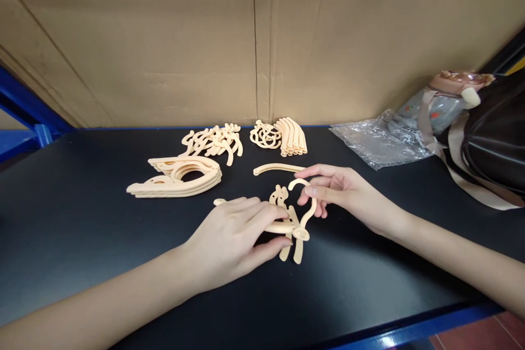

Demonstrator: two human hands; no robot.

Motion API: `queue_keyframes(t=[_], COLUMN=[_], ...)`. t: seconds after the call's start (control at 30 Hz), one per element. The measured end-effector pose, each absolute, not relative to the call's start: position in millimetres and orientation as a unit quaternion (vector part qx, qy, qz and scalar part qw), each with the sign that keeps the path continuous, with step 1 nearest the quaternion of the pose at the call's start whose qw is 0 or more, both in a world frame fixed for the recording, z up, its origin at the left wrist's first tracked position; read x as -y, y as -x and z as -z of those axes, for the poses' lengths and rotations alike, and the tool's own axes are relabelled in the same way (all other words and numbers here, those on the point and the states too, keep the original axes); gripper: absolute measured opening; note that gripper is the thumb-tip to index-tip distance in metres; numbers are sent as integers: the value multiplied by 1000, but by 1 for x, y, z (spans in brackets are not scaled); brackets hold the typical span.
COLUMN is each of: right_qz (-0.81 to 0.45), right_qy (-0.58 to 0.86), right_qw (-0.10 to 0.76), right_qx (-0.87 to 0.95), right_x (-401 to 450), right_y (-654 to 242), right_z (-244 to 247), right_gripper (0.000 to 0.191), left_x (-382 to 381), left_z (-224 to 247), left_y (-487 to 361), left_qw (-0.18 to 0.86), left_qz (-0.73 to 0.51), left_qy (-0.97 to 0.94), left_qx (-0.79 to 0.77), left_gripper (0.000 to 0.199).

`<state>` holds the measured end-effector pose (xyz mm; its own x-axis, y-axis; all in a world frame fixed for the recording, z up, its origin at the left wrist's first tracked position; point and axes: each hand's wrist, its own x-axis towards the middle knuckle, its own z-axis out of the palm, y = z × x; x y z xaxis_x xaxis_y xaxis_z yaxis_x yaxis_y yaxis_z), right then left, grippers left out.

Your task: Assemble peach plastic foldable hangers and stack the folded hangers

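Note:
My left hand [238, 235] is closed around a beige plastic hanger arm [281, 227], whose round end points right. Between the fingertips of my right hand [334, 188] is a curved beige hanger hook [314, 209]. The hook's lower end meets the round end of the arm; whether it sits inside cannot be seen. Beneath and behind them lie several flat beige pieces [298, 254], partly covered by my left hand. Just behind my right hand rests one more curved hanger arm [279, 168].
Folded beige hangers [197, 188] are stacked at the left. Farther back lie piles of flat pieces [217, 139], hooks [264, 135] and hanger arms [293, 136]. A clear plastic bag [377, 142], a strapped bottle [435, 104] and a dark bag [496, 131] occupy the right. Cardboard [184, 38] stands behind.

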<state>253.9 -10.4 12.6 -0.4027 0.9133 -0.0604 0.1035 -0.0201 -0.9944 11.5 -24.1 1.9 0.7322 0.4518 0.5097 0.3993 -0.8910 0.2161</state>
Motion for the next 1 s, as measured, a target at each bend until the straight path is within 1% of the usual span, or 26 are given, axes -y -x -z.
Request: queue_keyframes(t=[0.1, 0.23, 0.33, 0.43, 0.57, 0.83, 1.0], right_qz=[-592, -589, -587, -586, -584, -566, -527], right_qy=[423, 430, 430, 428, 424, 411, 389], right_qw=[341, 341, 344, 348, 357, 371, 357], right_qx=[595, 593, 594, 593, 593, 611, 665], right_x=[12, 13, 13, 13, 13, 20, 25], right_y=[-251, -250, -250, -250, -249, -247, -246], right_z=[-11, -10, -10, -10, -9, -12, -12], right_gripper=[39, 38, 36, 37, 36, 33, 34], left_x=[27, 31, 30, 29, 28, 29, 30], left_z=[-2, -2, -2, -2, -3, -2, -4], left_y=[-12, -12, -13, -14, -15, -14, -15], left_qw=[38, 38, 47, 35, 5, -37, -40], left_qz=[-294, -322, -327, -321, -313, -308, -307], left_qy=[-929, -920, -917, -923, -930, -931, -931], left_qx=[-220, -222, -224, -209, -190, -191, -194], left_gripper=[19, 10, 9, 6, 14, 16, 15])
